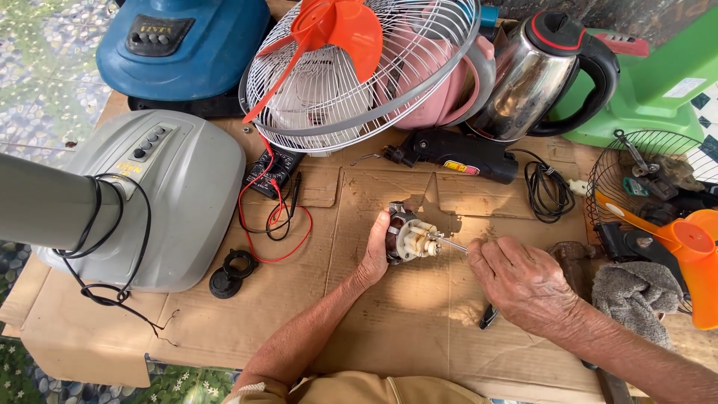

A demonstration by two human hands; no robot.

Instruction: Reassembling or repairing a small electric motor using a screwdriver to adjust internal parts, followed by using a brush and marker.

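Left hand (376, 254) gripped the small fan motor (407, 236) mid-cardboard (389, 329), right hand (523, 284) pinched a thin tool (447, 242) against its shaft. Pretty crowded around it: grey fan base (176, 194) at the left edge, multimeter (275, 168) with red leads, white fan guard (359, 67), kettle (535, 75) along the far edge.

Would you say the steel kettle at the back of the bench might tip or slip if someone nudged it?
The steel kettle looks tall, so a push high up may tip it. Its polished body probably slips in the hand; the black handle seems safer.
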